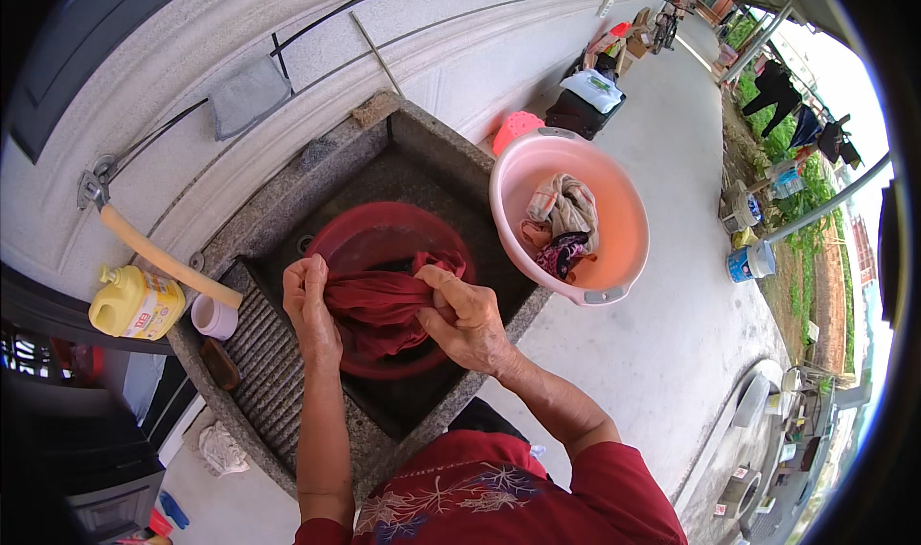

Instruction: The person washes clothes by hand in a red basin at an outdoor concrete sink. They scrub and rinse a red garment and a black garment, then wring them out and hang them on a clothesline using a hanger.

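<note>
Left hand [312, 305] and right hand [467, 319] pinch red cloth [374, 307]; recommend even tension, low over red basin [357, 228].

Dark red garment [369, 305]: matt cloth, wrinkled. Red washbasin [369, 217]: smooth plastic. Laundry sink [446, 134]: stone look, rough, speckled, matt; washboard [281, 382] ridged, same material. Pink basin [619, 224]: smooth plastic, slight sheen; laundry [573, 209] in it, crumpled matt cloth. Yellow detergent jug [125, 300]: smooth plastic, slight gloss. Faucet [93, 189]: shiny metal. Beige hose [158, 248]: smooth, rubber or plastic, can't tell. Grey rag [247, 96]: matt cloth. Brown brush [220, 364]: wood-looking. Floor [667, 190]: concrete look, matt, fairly smooth.
</note>
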The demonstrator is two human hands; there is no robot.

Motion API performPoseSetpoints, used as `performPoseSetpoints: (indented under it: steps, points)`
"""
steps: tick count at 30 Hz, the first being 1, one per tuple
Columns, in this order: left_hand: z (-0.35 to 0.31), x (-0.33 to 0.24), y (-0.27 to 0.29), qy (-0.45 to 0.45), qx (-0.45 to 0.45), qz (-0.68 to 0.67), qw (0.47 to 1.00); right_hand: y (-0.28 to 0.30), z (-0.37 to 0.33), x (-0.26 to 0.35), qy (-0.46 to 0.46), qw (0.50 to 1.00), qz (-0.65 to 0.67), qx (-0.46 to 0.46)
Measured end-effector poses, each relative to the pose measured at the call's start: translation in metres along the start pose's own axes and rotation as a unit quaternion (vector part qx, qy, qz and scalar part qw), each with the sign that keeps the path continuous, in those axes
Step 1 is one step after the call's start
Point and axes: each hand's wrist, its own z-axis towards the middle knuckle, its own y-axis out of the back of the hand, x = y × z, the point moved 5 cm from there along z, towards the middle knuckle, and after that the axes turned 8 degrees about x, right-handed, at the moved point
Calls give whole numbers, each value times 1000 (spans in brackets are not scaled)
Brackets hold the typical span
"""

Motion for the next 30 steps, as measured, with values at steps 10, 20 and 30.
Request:
performPoseSetpoints:
  steps: [10, 20, 30]
  points:
    - [-35, 26, -26, 169, 120, -61, 976, 191, -5, 81, 242, 891, 335, -188]
    - [-46, 88, 24, 230, 43, 39, 971, 259, 22, 43, 110, 941, 19, -318]
    - [-53, 168, 88, 134, 81, 317, 936, 195, -41, -149, -187, 881, -434, -2]
